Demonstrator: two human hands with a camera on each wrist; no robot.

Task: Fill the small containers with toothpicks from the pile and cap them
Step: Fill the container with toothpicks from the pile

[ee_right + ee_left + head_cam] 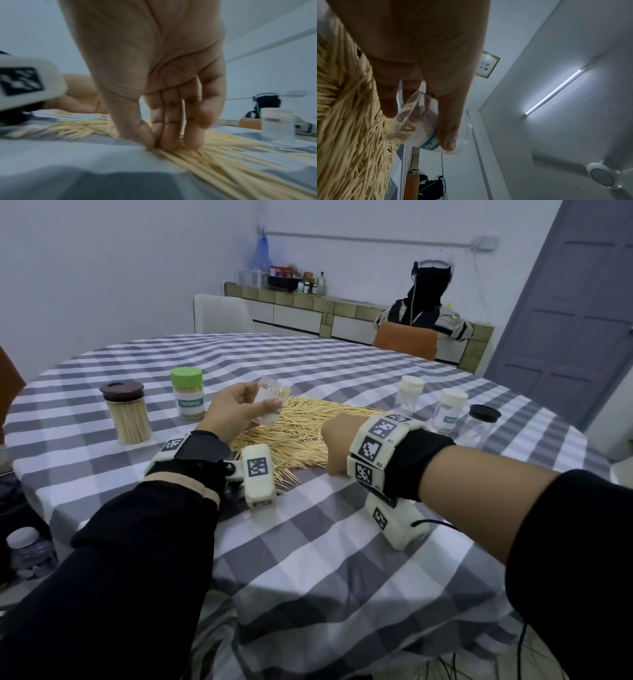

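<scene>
A pile of toothpicks (294, 436) lies on the grey-and-white checked table (308, 542). My left hand (263, 397) holds a small clear container (270, 405) tilted above the far left of the pile. In the left wrist view the container (419, 121) has a teal label and a few toothpicks inside, gripped between thumb and fingers, with no cap on it. My right hand (337, 446) reaches down to the pile's near right edge. In the right wrist view its thumb and fingertips (167, 142) pinch together on toothpicks (205, 159) lying on the cloth.
At left stand a brown-lidded jar (126, 416) full of toothpicks and a green-capped toothpick container (187, 397). At right stand two white-capped clear containers (409, 395) (450, 410) and a black-lidded one (481, 426). A person (428, 306) sits beyond the table on an orange chair (406, 340).
</scene>
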